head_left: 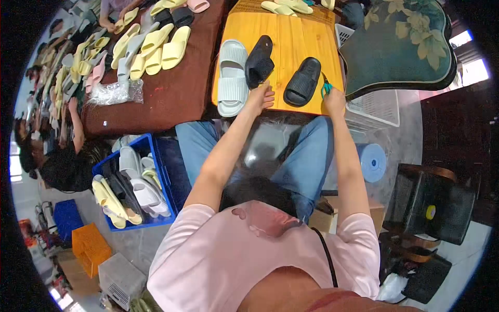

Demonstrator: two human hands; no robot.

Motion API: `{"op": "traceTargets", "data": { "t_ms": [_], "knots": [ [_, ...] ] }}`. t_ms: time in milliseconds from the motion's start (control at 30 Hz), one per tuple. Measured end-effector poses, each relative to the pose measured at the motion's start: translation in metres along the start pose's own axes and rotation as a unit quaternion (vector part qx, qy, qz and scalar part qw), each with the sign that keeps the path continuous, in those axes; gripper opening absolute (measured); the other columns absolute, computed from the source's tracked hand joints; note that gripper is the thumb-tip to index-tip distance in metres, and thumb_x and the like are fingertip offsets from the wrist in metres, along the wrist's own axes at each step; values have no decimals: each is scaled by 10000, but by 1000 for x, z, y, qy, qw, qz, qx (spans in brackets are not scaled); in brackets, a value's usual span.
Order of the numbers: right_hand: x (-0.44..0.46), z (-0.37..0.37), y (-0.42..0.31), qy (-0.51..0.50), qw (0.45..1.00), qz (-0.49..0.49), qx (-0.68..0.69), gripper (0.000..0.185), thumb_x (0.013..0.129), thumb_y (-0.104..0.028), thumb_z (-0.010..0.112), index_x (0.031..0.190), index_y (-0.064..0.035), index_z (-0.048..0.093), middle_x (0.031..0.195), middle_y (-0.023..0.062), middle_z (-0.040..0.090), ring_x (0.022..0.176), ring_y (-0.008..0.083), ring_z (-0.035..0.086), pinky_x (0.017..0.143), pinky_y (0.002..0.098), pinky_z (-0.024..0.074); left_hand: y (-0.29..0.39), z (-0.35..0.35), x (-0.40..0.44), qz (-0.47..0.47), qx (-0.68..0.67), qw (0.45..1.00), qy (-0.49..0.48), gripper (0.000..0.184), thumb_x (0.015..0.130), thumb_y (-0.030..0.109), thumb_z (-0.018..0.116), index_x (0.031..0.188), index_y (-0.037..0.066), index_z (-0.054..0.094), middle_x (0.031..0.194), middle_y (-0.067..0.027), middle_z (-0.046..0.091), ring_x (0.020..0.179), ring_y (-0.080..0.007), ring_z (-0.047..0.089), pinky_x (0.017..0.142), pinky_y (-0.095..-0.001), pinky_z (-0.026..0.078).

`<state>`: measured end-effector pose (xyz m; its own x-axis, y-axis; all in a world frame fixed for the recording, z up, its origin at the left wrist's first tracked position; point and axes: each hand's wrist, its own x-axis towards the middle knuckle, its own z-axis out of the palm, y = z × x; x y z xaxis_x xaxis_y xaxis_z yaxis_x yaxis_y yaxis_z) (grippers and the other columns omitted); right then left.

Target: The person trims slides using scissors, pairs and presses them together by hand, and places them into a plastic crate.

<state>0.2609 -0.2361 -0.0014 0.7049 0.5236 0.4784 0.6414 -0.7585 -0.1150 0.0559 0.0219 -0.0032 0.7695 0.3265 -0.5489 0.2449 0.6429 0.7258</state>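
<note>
On the yellow wooden table (291,36), my left hand (260,99) is at the near edge, beside a grey-white pair of slippers (232,78) and just below a black slipper (259,61). Its fingers are curled; whether they grip anything is too small to tell. Another black slipper (303,81) lies flat between my two hands. My right hand (334,101) is closed round the teal handles of small scissors (326,87), whose blades point away from me at the table's right edge.
A brown-covered table (176,93) at the left bears yellow slippers (175,48) and a clear plastic bag (115,92). A blue crate (166,192) of slippers stands beside my left leg. A green floral chair back (397,52) is at the right. Other people's arms (77,125) show at far left.
</note>
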Motion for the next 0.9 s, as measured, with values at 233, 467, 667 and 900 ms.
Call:
{"op": "traceTargets", "data": {
  "t_ms": [233,467,667,900],
  "knots": [
    [-9,-5,16,-82,951,209,212,326,728,-264,763,852,35,721,795,198,719,689,358,695,665,464,542,-7,24,-10,377,570,715,146,387,868,147,671,1246,94,609,1040,-234,672,955,-444,646,813,-505,522],
    [-67,-94,-95,-269,627,342,646,298,930,-306,731,1093,-60,688,918,38,708,776,113,650,643,241,495,-22,11,19,407,555,720,90,136,910,126,542,884,16,617,857,-243,659,868,-446,651,743,-552,494],
    [-104,-72,-161,-308,526,433,665,587,871,-619,695,1029,-60,613,759,24,604,637,127,606,537,261,492,-19,14,2,400,506,757,101,159,931,147,530,858,27,605,864,-229,657,875,-444,637,747,-559,473],
    [-95,-43,-176,-316,534,441,649,695,848,-704,648,1018,-31,606,747,46,595,628,165,597,554,365,560,-17,13,0,392,509,758,110,140,933,136,550,863,31,611,845,-224,654,845,-431,637,735,-536,484]
  ]
}}
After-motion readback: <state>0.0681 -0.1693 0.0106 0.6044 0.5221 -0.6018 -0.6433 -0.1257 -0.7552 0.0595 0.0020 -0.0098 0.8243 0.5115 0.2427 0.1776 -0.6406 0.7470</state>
